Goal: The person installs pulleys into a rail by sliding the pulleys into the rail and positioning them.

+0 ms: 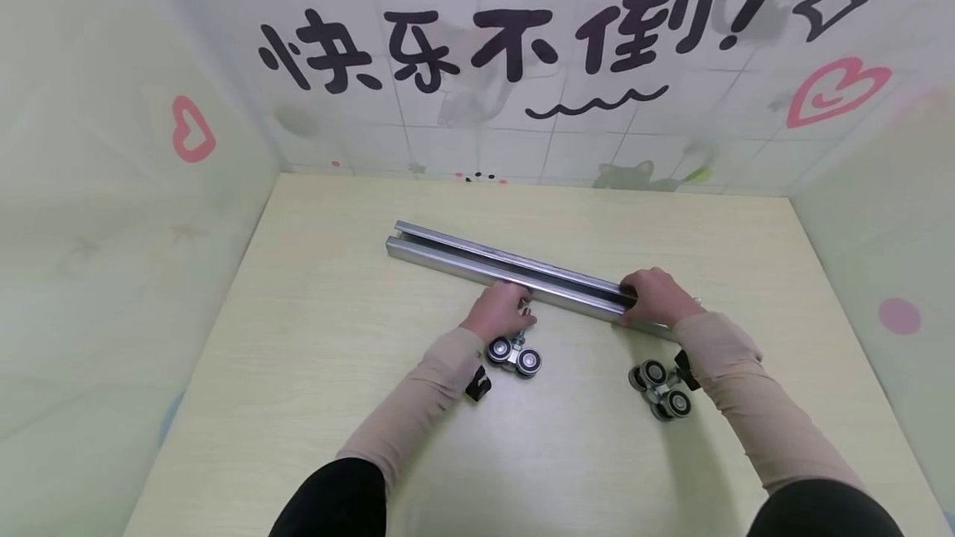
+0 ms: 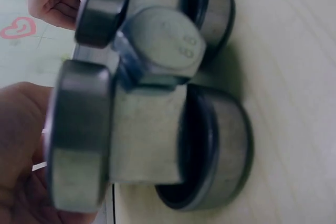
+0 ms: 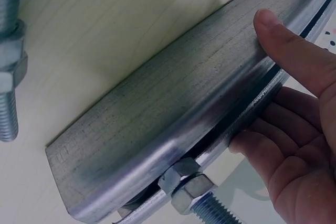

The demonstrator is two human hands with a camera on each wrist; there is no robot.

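A silver slotted metal rail (image 1: 477,265) lies slantwise on the table, slot upward. My right hand (image 1: 660,297) grips it near its right end; in the right wrist view the thumb (image 3: 286,40) is on one side and curled fingers are on the other. A threaded bolt (image 3: 212,205) with two nuts sticks out of the slot near that end. My left hand (image 1: 498,311), by the rail's near side, pinches the bolt of a roller trolley (image 1: 515,357); the fingertips are partly hidden. That trolley (image 2: 149,135) fills the left wrist view, wheels and hex head toward the camera.
Another roller trolley (image 1: 660,390) lies on its side on the table below my right wrist. The pale wooden table (image 1: 298,338) is bounded by a printed backdrop (image 1: 477,98) behind and on both sides.
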